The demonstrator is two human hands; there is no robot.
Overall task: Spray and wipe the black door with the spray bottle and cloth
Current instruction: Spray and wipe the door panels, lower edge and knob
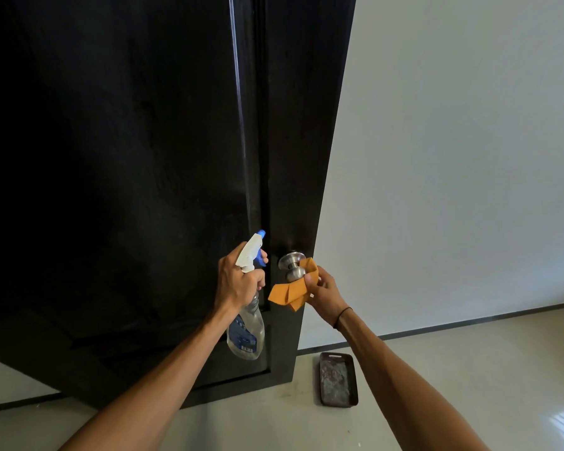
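Before the black door [127, 157], a clear spray bottle [246, 323] was gripped at its neck by the left hand [238, 281], nozzle toward the panel; its blue label could not be read. Beside the steel knob [293, 263], an orange cloth [290, 291] was pinched by the right hand [324, 292]. On the floor [469, 369], a dark tray [337, 379] was seen.

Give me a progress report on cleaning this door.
Done: nothing certain; the black door shows no clear wet streaks. In hand: the left hand grips the spray bottle, and the right hand holds the orange cloth at the knob. Left: spraying and wiping the panels.
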